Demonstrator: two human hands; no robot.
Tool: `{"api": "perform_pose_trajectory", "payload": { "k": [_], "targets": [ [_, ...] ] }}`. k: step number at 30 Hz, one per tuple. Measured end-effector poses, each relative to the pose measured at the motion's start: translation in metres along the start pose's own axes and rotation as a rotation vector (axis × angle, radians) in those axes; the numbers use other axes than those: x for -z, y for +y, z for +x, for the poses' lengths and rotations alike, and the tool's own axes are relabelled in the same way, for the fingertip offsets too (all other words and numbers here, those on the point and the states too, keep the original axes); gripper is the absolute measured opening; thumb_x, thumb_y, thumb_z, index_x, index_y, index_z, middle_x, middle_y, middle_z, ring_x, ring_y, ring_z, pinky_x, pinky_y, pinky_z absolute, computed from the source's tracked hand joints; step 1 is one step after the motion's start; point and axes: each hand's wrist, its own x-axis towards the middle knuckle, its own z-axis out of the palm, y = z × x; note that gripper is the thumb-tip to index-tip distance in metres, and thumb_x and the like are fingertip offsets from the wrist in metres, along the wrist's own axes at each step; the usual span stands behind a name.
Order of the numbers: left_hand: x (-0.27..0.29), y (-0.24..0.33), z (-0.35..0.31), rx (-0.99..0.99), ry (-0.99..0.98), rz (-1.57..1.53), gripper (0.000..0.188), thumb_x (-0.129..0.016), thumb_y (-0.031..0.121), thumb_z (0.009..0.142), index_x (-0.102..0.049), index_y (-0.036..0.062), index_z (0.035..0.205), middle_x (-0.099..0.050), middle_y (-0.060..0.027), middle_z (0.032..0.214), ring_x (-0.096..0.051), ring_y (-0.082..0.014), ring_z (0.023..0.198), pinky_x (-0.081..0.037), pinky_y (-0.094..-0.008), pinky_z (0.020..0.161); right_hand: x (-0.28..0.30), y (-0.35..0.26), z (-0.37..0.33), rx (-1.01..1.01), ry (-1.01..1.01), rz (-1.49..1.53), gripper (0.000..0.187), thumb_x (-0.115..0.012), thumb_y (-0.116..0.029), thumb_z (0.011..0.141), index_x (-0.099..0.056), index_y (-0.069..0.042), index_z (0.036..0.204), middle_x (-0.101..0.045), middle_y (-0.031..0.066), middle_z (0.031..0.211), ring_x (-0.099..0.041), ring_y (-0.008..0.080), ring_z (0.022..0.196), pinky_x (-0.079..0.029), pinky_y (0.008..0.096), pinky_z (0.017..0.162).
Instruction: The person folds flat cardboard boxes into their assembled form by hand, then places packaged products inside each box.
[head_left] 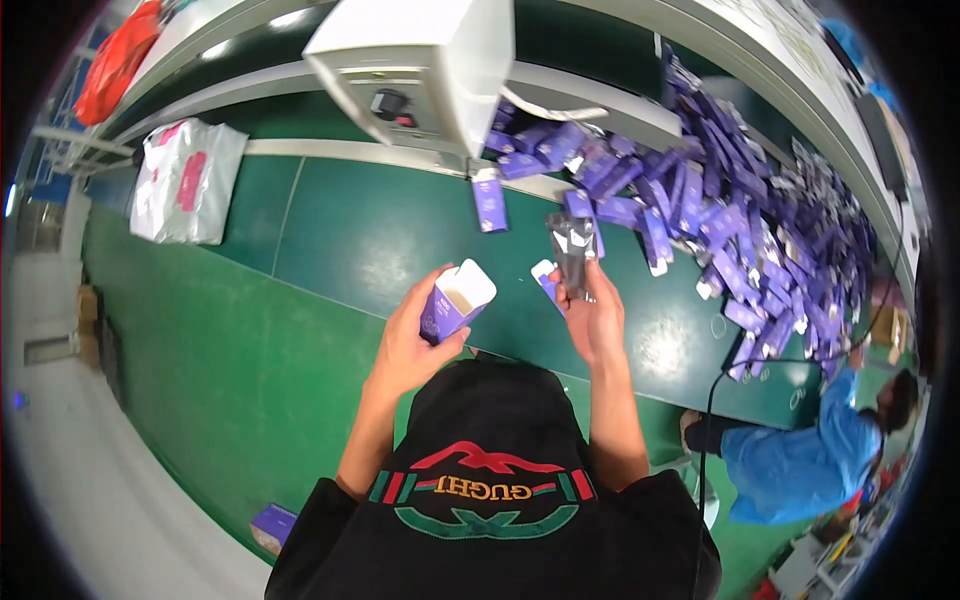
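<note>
My left hand grips a small purple carton whose white top flap stands open. My right hand holds a grey foil pouch upright, with a small purple and white piece pinched beside it. Both hands hover above the green work table, a short gap apart, the pouch to the right of the open carton.
A large heap of purple cartons covers the table's right and far side. A white machine housing stands at the back centre. White plastic bags lie at left. A person in blue crouches at lower right. One purple carton lies on the floor.
</note>
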Motion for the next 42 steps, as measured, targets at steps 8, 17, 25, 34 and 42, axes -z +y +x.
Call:
{"api": "perform_pose_trajectory", "payload": {
  "k": [8, 17, 25, 34, 42],
  "targets": [
    [-0.043, 0.019, 0.026, -0.217, -0.054, 0.11, 0.068, -0.074, 0.009, 0.074, -0.047, 0.0078, 0.136, -0.058, -0.0162, 0.115, -0.061, -0.0332, 0.096, -0.049, -0.0402, 0.082, -0.02, -0.036, -0.079, 0.371, 0.075, -0.297, 0.056, -0.07, 0.006, 0.082, -0.048, 0.0, 0.133, -0.06, 0.0101, 0.113, -0.057, 0.0148, 0.106, -0.048, 0.0296, 0.086],
    [-0.061, 0.029, 0.034, -0.385, -0.123, 0.237, 0.066, -0.073, 0.006, 0.074, -0.049, 0.0108, 0.135, -0.061, -0.0135, 0.098, -0.06, -0.0333, 0.085, -0.049, -0.0426, 0.076, -0.005, -0.054, -0.103, 0.465, 0.164, -0.511, 0.054, -0.071, 0.005, 0.082, -0.048, 0.002, 0.13, -0.057, 0.0068, 0.108, -0.059, 0.014, 0.097, -0.049, 0.0266, 0.079],
    [-0.06, 0.034, 0.032, -0.381, -0.156, 0.247, 0.067, -0.074, 0.005, 0.073, -0.049, 0.0098, 0.135, -0.061, -0.0143, 0.1, -0.059, -0.034, 0.086, -0.048, -0.0429, 0.075, -0.013, -0.057, -0.1, 0.322, 0.078, -0.151, 0.052, -0.066, 0.007, 0.081, -0.046, 0.007, 0.129, -0.059, 0.0115, 0.117, -0.062, 0.0183, 0.1, -0.051, 0.0329, 0.088],
    [-0.062, 0.038, 0.026, -0.354, -0.173, 0.258, 0.067, -0.073, 0.005, 0.073, -0.049, 0.0121, 0.135, -0.061, -0.0143, 0.101, -0.06, -0.0344, 0.089, -0.049, -0.0431, 0.077, -0.013, -0.057, -0.096, 0.342, 0.094, -0.03, 0.03, -0.061, 0.003, 0.088, -0.055, 0.005, 0.117, -0.064, 0.0117, 0.109, -0.064, 0.0198, 0.097, -0.053, 0.0358, 0.086],
    [-0.065, 0.041, 0.018, -0.376, -0.2, 0.241, 0.073, -0.074, 0.006, 0.072, -0.047, 0.0137, 0.139, -0.063, -0.0141, 0.113, -0.061, -0.0347, 0.093, -0.05, -0.0427, 0.081, -0.018, -0.051, -0.089, 0.433, 0.192, -0.217, 0.03, -0.069, -0.002, 0.086, -0.057, 0.0, 0.114, -0.066, 0.0079, 0.1, -0.062, 0.0134, 0.084, -0.052, 0.0286, 0.069]
  ]
}}
